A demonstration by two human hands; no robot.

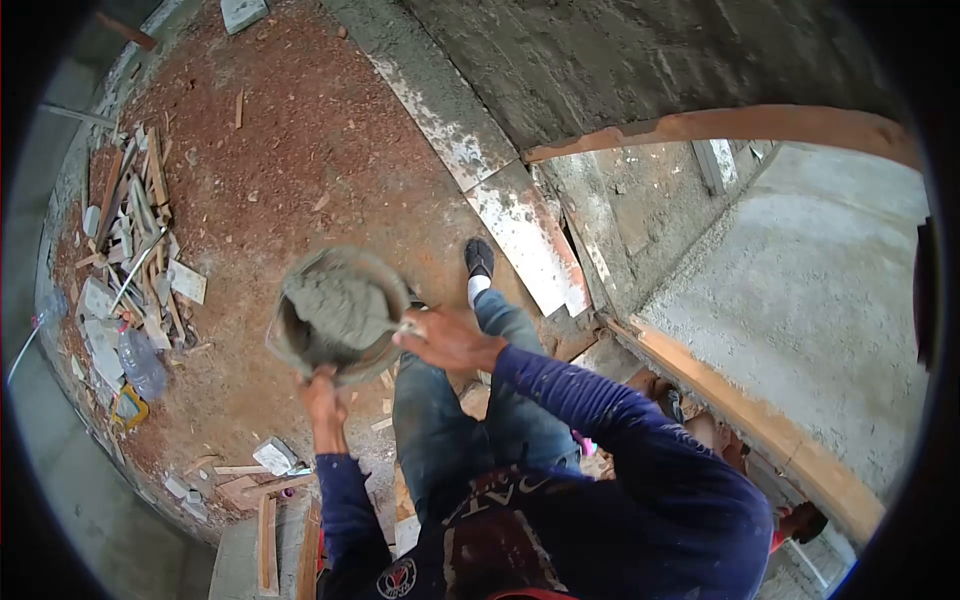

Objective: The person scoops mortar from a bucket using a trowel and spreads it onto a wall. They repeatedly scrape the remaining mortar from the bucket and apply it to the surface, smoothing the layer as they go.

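Note:
A round bucket point(278, 338) of wet grey mortar point(340, 303) is in front of my legs, above the dirt floor. My left hand point(323, 395) grips its near rim, with the fingers partly hidden at the edge. At the bucket's right side, my right hand point(438, 338) is closed around the handle of a trowel point(398, 326). The trowel's blade cannot be told apart from the mortar.
Wood scraps and rubble point(140, 230) lie on the left, near a plastic bottle point(142, 362). White-faced boards point(520, 235) run along the wall's foot. A wooden beam point(760, 425) edges the opening at right, where another person point(797, 524) is partly visible.

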